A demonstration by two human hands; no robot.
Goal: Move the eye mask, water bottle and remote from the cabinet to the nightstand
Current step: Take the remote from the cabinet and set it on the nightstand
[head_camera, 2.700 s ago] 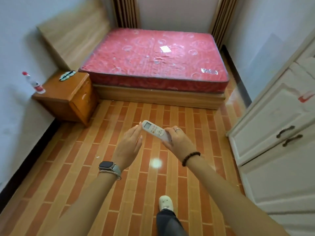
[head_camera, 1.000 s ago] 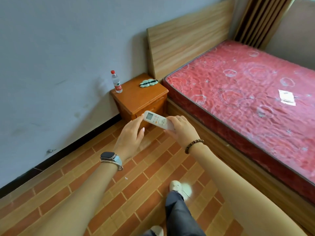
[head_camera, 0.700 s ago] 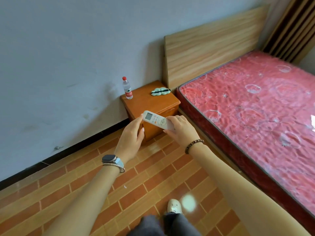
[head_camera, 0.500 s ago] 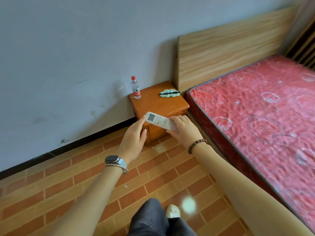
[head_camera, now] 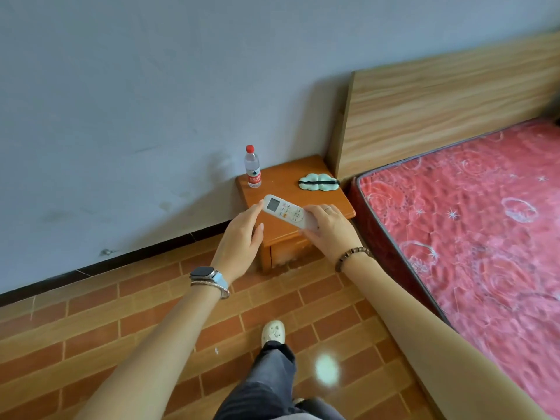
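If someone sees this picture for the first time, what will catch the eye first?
First the white remote, held in mid-picture by the right hand, with the left hand touching its screen end with straight fingers. Just beyond stands the orange nightstand against the wall, bearing an upright bottle at its back left and an eye mask at its back right. The red mattress fills the right side.

You will find no words here that you can read. The water bottle (head_camera: 252,168) has a red label (head_camera: 254,178) with white marks, but they are too small to read. The remote (head_camera: 288,212) has a grey screen (head_camera: 274,204) and tiny button marks, also too small.
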